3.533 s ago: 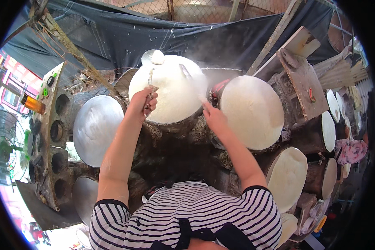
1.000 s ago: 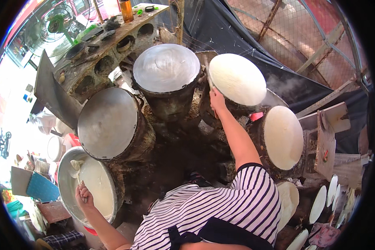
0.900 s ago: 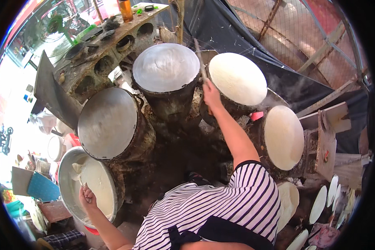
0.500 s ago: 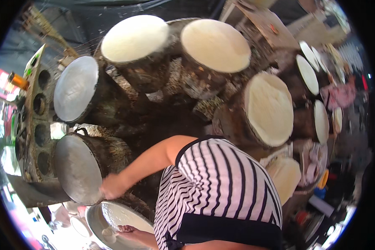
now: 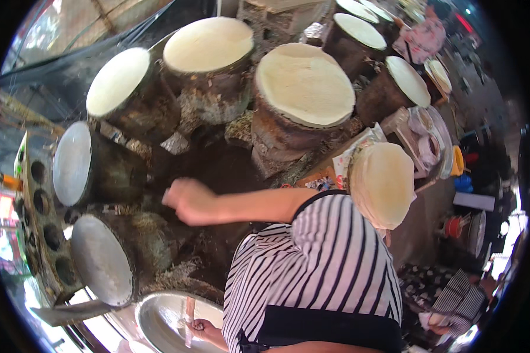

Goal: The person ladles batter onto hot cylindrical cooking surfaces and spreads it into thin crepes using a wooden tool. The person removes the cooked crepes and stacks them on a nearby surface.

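My right hand (image 5: 189, 202) hangs over the dark gap amid the stoves, smeared by motion, its fingers unclear. Low down, my left hand (image 5: 204, 329) is closed round a wooden stick (image 5: 189, 315) over a wide metal basin (image 5: 146, 317) with pale liquid in it. Closest to the basin is a drum stove with a bare grey round top (image 5: 103, 259); another grey round top (image 5: 72, 165) stands beyond it. Pale round sheets cover further tops: one sheet at the left (image 5: 119, 82), a second sheet (image 5: 209, 44) and a wrinkled sheet (image 5: 306, 85).
A stack of pale round sheets (image 5: 383, 185) lies at my right side. More covered stoves (image 5: 407, 81) line the upper right, near a person in pink (image 5: 424, 41). A board with round holes (image 5: 46, 226) borders the left. Another person (image 5: 453, 303) is at the lower right.
My view has swung toward the right. My right hand has left the edge of the nearest grey top and moved right. The stick in my left hand now points upright over the basin.
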Action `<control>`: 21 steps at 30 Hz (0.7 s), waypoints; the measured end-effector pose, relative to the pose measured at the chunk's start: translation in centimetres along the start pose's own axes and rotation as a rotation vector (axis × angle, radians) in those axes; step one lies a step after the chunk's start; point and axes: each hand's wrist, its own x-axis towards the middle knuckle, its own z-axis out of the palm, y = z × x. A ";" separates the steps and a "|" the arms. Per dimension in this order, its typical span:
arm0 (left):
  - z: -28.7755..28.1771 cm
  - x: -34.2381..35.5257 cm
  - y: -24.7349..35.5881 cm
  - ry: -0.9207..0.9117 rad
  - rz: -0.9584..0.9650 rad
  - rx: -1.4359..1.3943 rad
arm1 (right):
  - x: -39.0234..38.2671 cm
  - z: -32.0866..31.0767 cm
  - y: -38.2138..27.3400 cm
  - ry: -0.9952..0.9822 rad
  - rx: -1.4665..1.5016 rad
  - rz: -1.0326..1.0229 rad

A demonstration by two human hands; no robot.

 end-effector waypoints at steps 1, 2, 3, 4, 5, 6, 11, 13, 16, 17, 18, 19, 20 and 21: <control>-3.6 2.9 0.0 -0.105 -0.037 -0.080 | -0.3 -2.6 4.8 0.123 -0.144 0.075; -3.9 3.0 -0.7 -0.139 -0.044 -0.010 | -1.3 -8.3 6.6 0.205 -0.301 0.230; -2.6 2.4 -1.5 -0.152 -0.040 0.069 | -3.4 -11.5 9.6 0.292 -0.467 0.333; -1.4 1.7 -2.5 -0.161 -0.052 0.145 | -5.9 -14.7 12.4 0.311 -0.633 0.397; -0.6 0.9 -3.0 -0.162 -0.058 0.223 | -8.7 -16.2 15.6 0.322 -0.785 0.485; 0.2 0.4 -3.6 -0.185 -0.061 0.275 | -10.7 -17.5 18.1 0.253 -0.923 0.553; 2.0 -2.8 -5.9 -0.246 -0.041 0.451 | -15.2 -23.2 22.3 0.092 -0.830 0.788; 2.3 -4.0 -6.3 -0.268 -0.029 0.514 | -15.7 -25.5 22.3 0.145 -0.723 0.781; 2.2 -5.3 -6.4 -0.298 -0.010 0.598 | -14.6 -30.5 21.1 0.420 -0.639 0.777; 2.1 -5.5 -6.4 -0.313 -0.004 0.625 | -14.5 -32.7 20.6 0.494 -0.617 0.786; 2.0 -5.7 -6.4 -0.325 0.003 0.651 | -14.4 -35.0 20.0 0.569 -0.593 0.794; 1.9 -5.9 -6.2 -0.343 0.013 0.677 | -14.4 -37.3 19.0 0.618 -0.594 0.847; 1.8 -5.9 -6.2 -0.361 0.017 0.707 | -15.2 -39.7 18.8 0.690 -0.615 0.849; 1.6 -6.0 -6.1 -0.381 0.025 0.740 | -16.2 -42.1 17.7 0.727 -0.639 0.899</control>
